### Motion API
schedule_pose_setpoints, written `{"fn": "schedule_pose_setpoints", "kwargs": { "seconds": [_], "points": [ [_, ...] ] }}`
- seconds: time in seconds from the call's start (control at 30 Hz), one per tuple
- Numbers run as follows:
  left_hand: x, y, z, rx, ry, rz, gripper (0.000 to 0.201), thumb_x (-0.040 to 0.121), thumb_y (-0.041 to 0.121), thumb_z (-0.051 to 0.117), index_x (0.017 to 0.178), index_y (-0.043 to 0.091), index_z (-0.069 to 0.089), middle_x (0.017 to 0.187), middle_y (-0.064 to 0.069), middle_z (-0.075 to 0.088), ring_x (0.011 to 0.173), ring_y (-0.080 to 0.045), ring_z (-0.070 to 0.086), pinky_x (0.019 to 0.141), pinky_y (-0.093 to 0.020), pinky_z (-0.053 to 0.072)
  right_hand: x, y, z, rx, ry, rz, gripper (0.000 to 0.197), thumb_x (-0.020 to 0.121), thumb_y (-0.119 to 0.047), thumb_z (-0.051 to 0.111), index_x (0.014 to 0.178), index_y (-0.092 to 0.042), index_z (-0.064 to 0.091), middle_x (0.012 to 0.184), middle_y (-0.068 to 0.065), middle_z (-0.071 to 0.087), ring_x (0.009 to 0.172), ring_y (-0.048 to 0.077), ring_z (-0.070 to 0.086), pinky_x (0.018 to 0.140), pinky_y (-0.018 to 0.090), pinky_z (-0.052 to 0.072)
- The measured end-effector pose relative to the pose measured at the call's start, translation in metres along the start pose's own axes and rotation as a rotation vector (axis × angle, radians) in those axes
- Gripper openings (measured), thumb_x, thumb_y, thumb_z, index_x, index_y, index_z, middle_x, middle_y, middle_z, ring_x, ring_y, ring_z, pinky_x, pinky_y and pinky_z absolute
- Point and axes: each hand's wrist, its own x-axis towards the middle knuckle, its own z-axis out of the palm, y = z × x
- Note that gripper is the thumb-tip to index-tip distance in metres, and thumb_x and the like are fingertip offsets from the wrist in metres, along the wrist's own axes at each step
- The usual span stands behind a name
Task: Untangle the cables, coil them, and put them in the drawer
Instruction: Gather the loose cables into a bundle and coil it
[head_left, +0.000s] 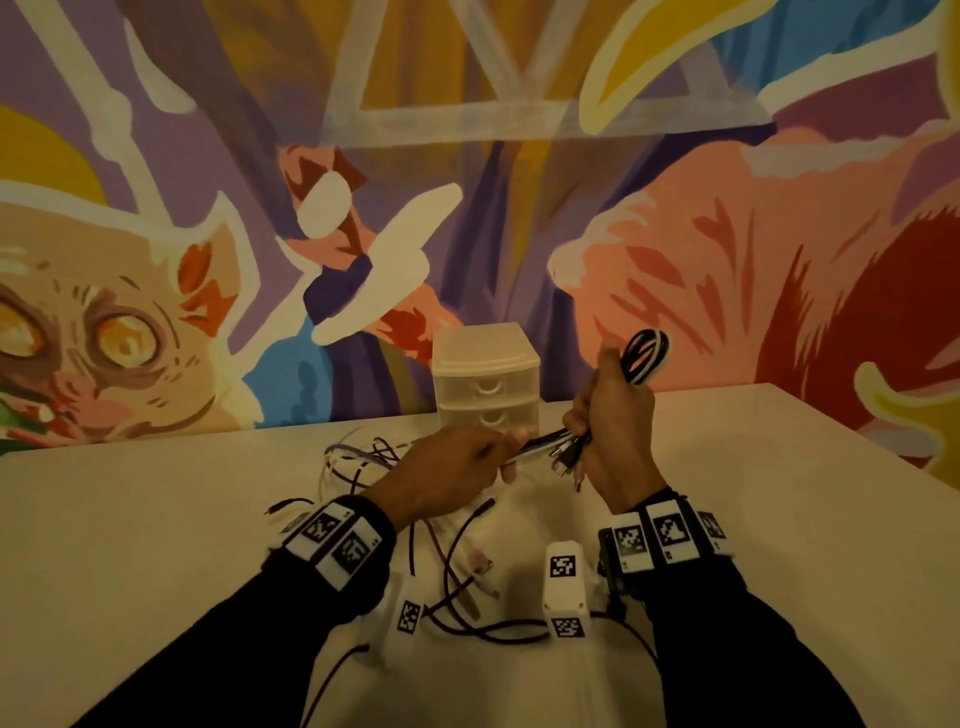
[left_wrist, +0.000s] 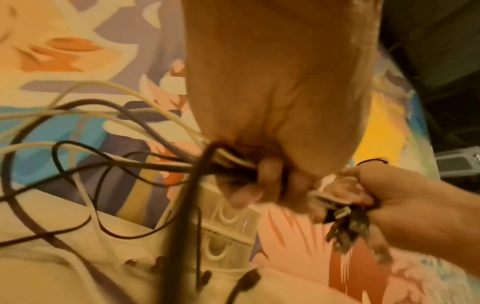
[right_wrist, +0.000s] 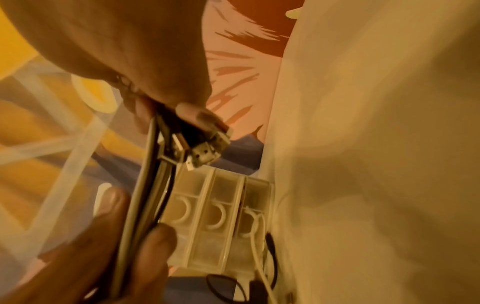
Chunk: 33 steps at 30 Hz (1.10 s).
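The table (head_left: 727, 493) fills the lower frame, the drawers (head_left: 485, 382) shut at centre. The right hand (head_left: 615, 415) grips the cables (head_left: 647, 356) folded; the left hand (head_left: 457, 462) pinches their strands. Loose lengths below could snag, likely undoing the fold.

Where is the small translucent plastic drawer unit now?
In the head view, the small translucent plastic drawer unit stands at the table's far edge, centre, against the mural, beyond both hands.
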Motion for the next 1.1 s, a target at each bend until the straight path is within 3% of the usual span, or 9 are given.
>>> {"fn": "schedule_pose_setpoints", "kwargs": {
  "seconds": [0.17,0.3,0.43,0.57,0.73,0.87,0.97,1.03,1.1],
  "points": [
    [-0.005,-0.003,-0.002,-0.042,0.019,0.06,0.061,0.109,0.061,0.043,0.054,0.039,0.057,0.056,0.022,0.059,0.062,0.0,0.056,0.067,-0.027,0.041,0.0,0.013,0.004,-0.334,0.022,-0.157,0.053,0.087,-0.08,0.052,0.08,-0.028,0.061,0.063,-0.005,0.059,0.061,0.026,0.061,0.065,0.05,0.054],
    [-0.018,-0.014,-0.011,0.204,-0.032,0.091,0.049,0.1,0.075,0.033,0.102,0.043,0.069,0.082,0.023,0.064,0.077,0.001,0.059,0.075,-0.029,0.044,0.001,0.01,-0.001,-0.483,0.106,-0.311,0.053,0.1,-0.068,0.05,0.087,-0.019,0.066,0.084,0.008,0.072,0.083,0.035,0.07,0.076,0.047,0.057],
    [-0.023,-0.014,-0.008,0.426,0.025,0.084,0.05,0.109,0.064,0.019,0.112,0.033,0.059,0.09,0.011,0.068,0.084,-0.015,0.065,0.074,-0.035,0.048,-0.005,0.012,-0.001,-0.566,0.148,-0.442,0.05,0.102,-0.064,0.052,0.104,-0.015,0.064,0.091,0.008,0.073,0.086,0.033,0.069,0.079,0.043,0.056],
    [-0.026,-0.006,-0.011,0.484,-0.223,0.183,0.042,0.109,0.06,0.042,0.137,0.033,0.056,0.119,0.001,0.071,0.105,-0.024,0.067,0.085,-0.037,0.052,-0.011,0.015,-0.004,-0.839,0.105,-0.458,0.069,0.095,-0.076,0.052,0.121,-0.013,0.047,0.097,0.01,0.067,0.094,0.039,0.068,0.076,0.041,0.051],
    [-0.025,-0.017,-0.041,0.535,-0.077,0.358,0.022,0.105,0.05,0.061,0.123,0.039,0.066,0.11,0.018,0.068,0.095,0.0,0.058,0.08,-0.02,0.047,-0.015,0.016,-0.009,-1.154,-0.215,-0.153,0.135,0.07,-0.107,0.031,0.162,-0.008,0.019,0.149,0.024,0.054,0.133,0.043,0.056,0.107,0.051,0.049],
    [-0.012,-0.022,-0.058,0.293,-0.133,0.376,0.01,0.108,0.047,0.055,0.107,0.041,0.063,0.095,0.025,0.061,0.088,0.007,0.058,0.077,-0.014,0.044,-0.009,0.026,0.0,-0.973,-0.427,0.206,0.143,0.06,-0.113,0.013,0.169,-0.021,0.02,0.165,0.017,0.042,0.151,0.036,0.043,0.124,0.05,0.032],
    [-0.004,-0.017,-0.058,0.129,-0.176,0.326,0.014,0.112,0.04,0.048,0.106,0.038,0.06,0.092,0.025,0.062,0.089,0.011,0.059,0.08,-0.01,0.043,-0.015,0.023,0.007,-0.529,-0.573,0.395,0.108,0.078,-0.102,0.01,0.126,-0.028,0.072,0.107,0.009,0.078,0.099,0.029,0.077,0.085,0.036,0.063],
    [0.002,-0.011,-0.058,0.076,-0.182,0.283,0.022,0.113,0.038,0.045,0.103,0.028,0.062,0.09,0.017,0.062,0.084,0.006,0.058,0.079,-0.01,0.043,-0.019,0.019,0.005,-0.35,-0.658,0.502,0.107,0.078,-0.1,0.011,0.104,-0.016,0.073,0.068,0.007,0.063,0.051,0.017,0.058,0.043,0.023,0.047],
    [0.01,-0.007,-0.058,0.052,-0.169,0.228,0.029,0.113,0.041,0.046,0.1,0.023,0.064,0.09,0.011,0.062,0.082,0.001,0.057,0.077,-0.011,0.042,-0.023,0.017,0.001,-0.251,-0.757,0.582,0.115,0.066,-0.107,0.024,0.108,-0.01,0.07,0.068,0.008,0.051,0.048,0.013,0.045,0.04,0.02,0.037]
  ]
}}
